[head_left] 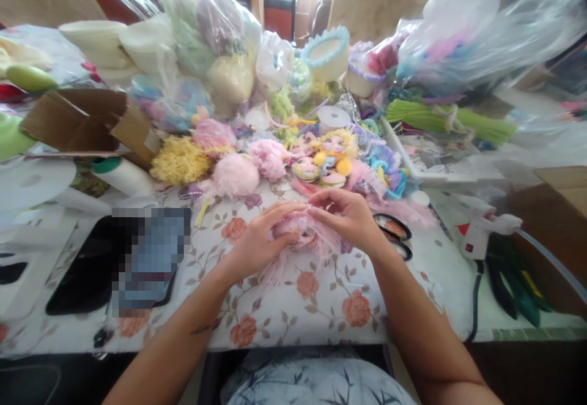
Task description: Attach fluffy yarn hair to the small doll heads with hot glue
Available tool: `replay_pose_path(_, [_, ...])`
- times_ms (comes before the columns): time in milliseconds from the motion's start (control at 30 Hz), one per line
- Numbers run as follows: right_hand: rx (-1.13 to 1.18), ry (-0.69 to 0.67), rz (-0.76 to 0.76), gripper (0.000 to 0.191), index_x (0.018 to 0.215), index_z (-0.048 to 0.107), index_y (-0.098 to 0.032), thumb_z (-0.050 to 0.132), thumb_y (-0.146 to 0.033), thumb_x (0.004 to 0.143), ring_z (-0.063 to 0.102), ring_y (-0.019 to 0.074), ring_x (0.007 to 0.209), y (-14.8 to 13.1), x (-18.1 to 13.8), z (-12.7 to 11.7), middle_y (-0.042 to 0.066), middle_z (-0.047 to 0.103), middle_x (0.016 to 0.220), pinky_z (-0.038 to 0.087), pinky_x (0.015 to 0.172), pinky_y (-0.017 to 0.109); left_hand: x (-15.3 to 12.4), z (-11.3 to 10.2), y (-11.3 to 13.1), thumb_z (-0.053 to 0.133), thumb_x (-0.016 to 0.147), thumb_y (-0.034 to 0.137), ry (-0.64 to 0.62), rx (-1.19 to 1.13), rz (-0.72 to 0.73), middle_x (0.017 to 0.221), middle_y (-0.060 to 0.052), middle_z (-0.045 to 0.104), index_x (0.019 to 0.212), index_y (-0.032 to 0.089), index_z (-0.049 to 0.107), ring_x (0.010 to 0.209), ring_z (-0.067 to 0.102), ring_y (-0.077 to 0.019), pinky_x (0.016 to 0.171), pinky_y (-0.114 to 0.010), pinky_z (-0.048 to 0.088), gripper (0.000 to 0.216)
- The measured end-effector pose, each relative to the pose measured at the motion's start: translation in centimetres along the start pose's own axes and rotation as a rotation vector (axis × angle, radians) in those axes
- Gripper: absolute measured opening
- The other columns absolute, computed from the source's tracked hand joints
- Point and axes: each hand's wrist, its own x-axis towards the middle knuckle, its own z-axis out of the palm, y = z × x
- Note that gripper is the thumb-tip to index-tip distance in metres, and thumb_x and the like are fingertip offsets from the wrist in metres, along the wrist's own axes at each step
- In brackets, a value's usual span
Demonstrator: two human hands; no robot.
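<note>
My left hand (261, 238) and my right hand (349, 215) meet over a pink fluffy doll piece (305, 241) that lies on the flowered tablecloth (293, 307). Both hands grip it, fingers curled and pinching at its top edge. Just behind the hands sits a small doll (332, 154) with yellow hair and pompoms, among pink pompoms (233, 175) and a yellow fluffy ball (180, 160).
A white glue gun (481, 234) lies at the right with its black cord, green-handled tools (513, 289) beside it. Black-rimmed scissors handles (395, 234) lie by my right wrist. A dark tablet (114, 258) lies at the left. A cardboard box (87, 120) and plastic bags of craft materials crowd the back.
</note>
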Motion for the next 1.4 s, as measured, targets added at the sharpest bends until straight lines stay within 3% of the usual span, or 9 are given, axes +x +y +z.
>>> replay_pose_path(333, [-0.041,-0.058,-0.044,0.013,0.086,0.072,-0.017,0.066,-0.027,0.082,0.053,0.0113,0.065,-0.2,0.9,1.0,0.002,0.067,0.079,0.040,0.059,0.024,0.0,0.1,-0.3,0.065,0.085,0.028,0.006,-0.001,0.024,0.142,-0.009,0.050,0.135,0.029,0.051,0.132,0.045,-0.0248,0.111,-0.042,0.038,0.052])
replay_pose_path(600, [0.123,0.005,-0.017,0.013,0.072,0.068,-0.016,0.068,-0.027,0.080,0.052,0.0112,0.061,1.1,0.3,1.2,0.000,0.064,0.070,0.039,0.056,0.024,-0.1,0.1,0.6,0.076,0.073,0.039,0.043,-0.081,-0.357,0.132,-0.008,0.058,0.141,0.030,0.039,0.119,0.056,-0.0255,0.098,-0.036,0.047,0.077])
replay_pose_path(767, [0.139,0.074,-0.065,0.012,0.070,0.066,-0.017,0.070,-0.024,0.079,0.056,0.0127,0.065,1.6,0.0,1.5,0.001,0.066,0.071,0.042,0.060,0.025,0.2,0.0,0.4,0.074,0.075,0.036,0.000,-0.184,-0.435,0.129,-0.010,0.058,0.139,0.024,0.041,0.116,0.057,-0.0255,0.098,-0.036,0.045,0.073])
replay_pose_path(900, [0.146,0.093,-0.055,0.010,0.071,0.067,-0.017,0.070,-0.024,0.078,0.058,0.0137,0.067,1.7,-0.1,1.7,0.002,0.068,0.073,0.044,0.061,0.026,0.3,0.1,0.2,0.077,0.071,0.036,0.008,-0.153,-0.463,0.140,-0.011,0.048,0.143,0.023,0.036,0.124,0.049,-0.0267,0.100,-0.035,0.042,0.084])
replay_pose_path(967, [0.143,0.106,-0.053,0.010,0.071,0.067,-0.018,0.070,-0.025,0.078,0.059,0.0141,0.068,1.7,-0.2,1.9,0.002,0.068,0.074,0.044,0.061,0.026,0.3,0.3,0.3,0.077,0.071,0.036,0.009,-0.176,-0.479,0.138,-0.009,0.049,0.141,0.025,0.039,0.117,0.053,-0.0249,0.095,-0.033,0.045,0.081])
replay_pose_path(1067, [0.117,0.131,-0.058,0.010,0.073,0.069,-0.018,0.071,-0.026,0.078,0.059,0.0143,0.067,1.5,-0.4,1.8,0.003,0.069,0.074,0.045,0.060,0.026,0.4,0.7,0.9,0.076,0.072,0.035,0.025,-0.224,-0.528,0.108,-0.004,0.063,0.138,0.026,0.043,0.084,0.061,-0.0164,0.073,-0.026,0.050,0.074])
replay_pose_path(1200, [0.053,0.117,-0.028,0.012,0.080,0.071,-0.017,0.070,-0.029,0.079,0.059,0.0138,0.066,0.8,-0.6,1.3,0.004,0.072,0.080,0.045,0.060,0.025,0.5,0.7,1.8,0.076,0.070,0.033,0.067,-0.220,-0.551,0.074,0.004,0.058,0.136,0.026,0.045,0.059,0.050,-0.0101,0.055,-0.021,0.044,0.073])
replay_pose_path(1267, [0.031,0.093,-0.010,0.017,0.085,0.071,-0.016,0.068,-0.032,0.080,0.058,0.0133,0.066,0.4,-0.5,0.9,0.004,0.072,0.082,0.045,0.061,0.025,0.5,0.4,2.0,0.076,0.069,0.033,0.052,-0.193,-0.543,0.077,0.004,0.058,0.134,0.027,0.047,0.060,0.050,-0.0104,0.056,-0.022,0.045,0.071])
replay_pose_path(1400, [0.054,-0.005,0.021,0.026,0.094,0.070,-0.016,0.059,-0.037,0.088,0.055,0.0114,0.062,0.3,-0.4,0.7,0.003,0.069,0.079,0.042,0.057,0.023,0.5,-0.3,1.6,0.077,0.069,0.034,-0.051,-0.132,-0.518,0.102,-0.001,0.062,0.134,0.028,0.048,0.077,0.056,-0.0142,0.068,-0.025,0.048,0.072])
